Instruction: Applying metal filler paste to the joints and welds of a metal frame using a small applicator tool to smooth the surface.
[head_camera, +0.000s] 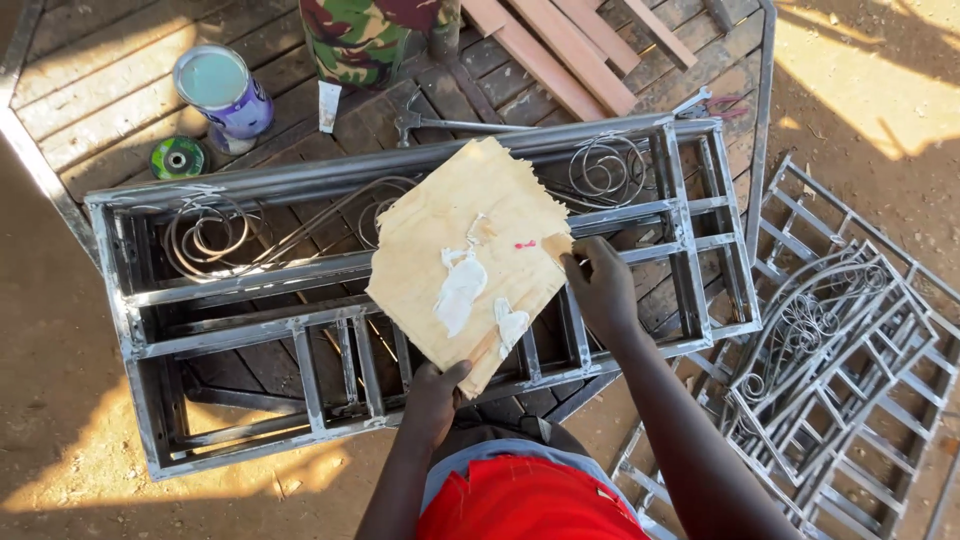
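A ragged piece of thin plywood (440, 235) lies tilted over a grey metal frame (230, 300) with scroll ornaments. White paste (460, 290) and a small red dab sit on the board. My left hand (435, 395) grips the board's lower edge from beneath. My right hand (598, 285) is at the board's right edge, pinching a small wooden scraper (556, 245) that touches the board.
A paint can (222, 90) with pale contents and a grinding disc (177, 158) rest on a wooden platform (110, 90) at upper left. A hammer (430, 122) and reddish wood strips (560, 50) lie behind the frame. More scrolled metal frames (830, 370) are stacked on the dirt at right.
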